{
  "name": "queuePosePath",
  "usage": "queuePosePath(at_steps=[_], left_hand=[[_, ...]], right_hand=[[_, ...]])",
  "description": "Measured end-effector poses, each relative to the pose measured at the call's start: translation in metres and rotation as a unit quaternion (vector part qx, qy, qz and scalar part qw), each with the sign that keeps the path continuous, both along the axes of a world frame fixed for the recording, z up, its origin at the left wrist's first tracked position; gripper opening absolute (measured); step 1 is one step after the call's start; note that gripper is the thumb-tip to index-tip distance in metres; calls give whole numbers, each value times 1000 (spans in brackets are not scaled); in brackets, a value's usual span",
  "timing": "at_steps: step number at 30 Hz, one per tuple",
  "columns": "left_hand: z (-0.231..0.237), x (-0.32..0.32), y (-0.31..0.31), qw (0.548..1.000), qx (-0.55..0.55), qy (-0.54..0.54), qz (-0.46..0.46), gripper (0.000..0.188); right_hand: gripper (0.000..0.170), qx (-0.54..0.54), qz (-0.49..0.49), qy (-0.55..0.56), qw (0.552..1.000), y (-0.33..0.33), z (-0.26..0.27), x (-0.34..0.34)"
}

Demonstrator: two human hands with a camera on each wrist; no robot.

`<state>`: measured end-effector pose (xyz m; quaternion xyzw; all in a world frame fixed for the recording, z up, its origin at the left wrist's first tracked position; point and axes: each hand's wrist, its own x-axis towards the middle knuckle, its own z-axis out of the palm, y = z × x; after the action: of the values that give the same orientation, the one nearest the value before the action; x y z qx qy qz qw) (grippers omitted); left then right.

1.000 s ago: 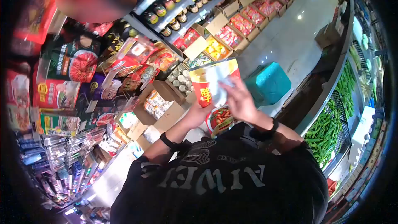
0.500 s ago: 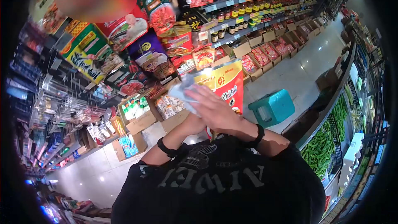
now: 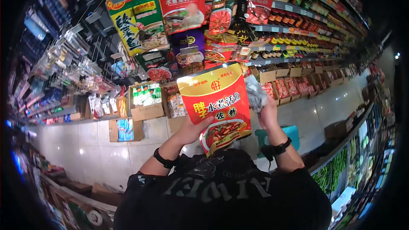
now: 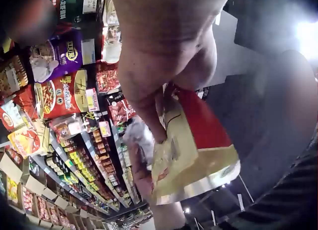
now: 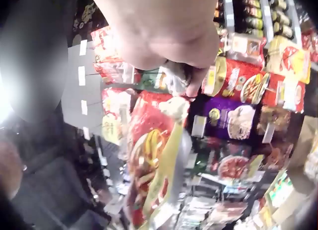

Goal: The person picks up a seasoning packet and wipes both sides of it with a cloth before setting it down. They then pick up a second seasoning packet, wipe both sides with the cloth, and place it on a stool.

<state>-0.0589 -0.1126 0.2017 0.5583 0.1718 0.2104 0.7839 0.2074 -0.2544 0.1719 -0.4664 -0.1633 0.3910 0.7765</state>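
Note:
A red and yellow packet of fish seasoning (image 3: 221, 110) is held upright before the chest, its printed front toward the head camera. My left hand (image 3: 192, 130) grips it at the lower left, the thumb lying over the front. In my right hand (image 3: 268, 114) is a crumpled grey cloth (image 3: 256, 95), close by the packet's right edge. From the left wrist, the left hand (image 4: 166, 56) shows with its fingers behind the packet (image 4: 198, 155). The right wrist view has the cloth (image 5: 175, 80) bunched under the right hand (image 5: 164, 36).
Hanging seasoning packets (image 3: 183, 6) fill the rack ahead. Shelves of jars (image 3: 289, 38) run off to the right, above open cardboard boxes (image 3: 294, 86) of packets. Behind the right forearm stands a teal stool (image 3: 291, 138). Green vegetables (image 3: 332, 168) lie in a case at right.
My right hand has wiped leftward across the packet with the cloth, then come back to its right edge. The packet's front is now uncovered. My head view has swung left toward the rack.

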Motion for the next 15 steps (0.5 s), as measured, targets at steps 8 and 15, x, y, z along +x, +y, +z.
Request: queuePosePath(at_steps=[8, 15], left_hand=[[20, 55, -19, 894, -377, -227, -84, 103], [-51, 147, -59, 876, -418, -198, -140, 69]], right_hand=[[39, -20, 142, -37, 989, 15, 73, -16], [45, -65, 47, -423, 903, 0, 44, 54]])
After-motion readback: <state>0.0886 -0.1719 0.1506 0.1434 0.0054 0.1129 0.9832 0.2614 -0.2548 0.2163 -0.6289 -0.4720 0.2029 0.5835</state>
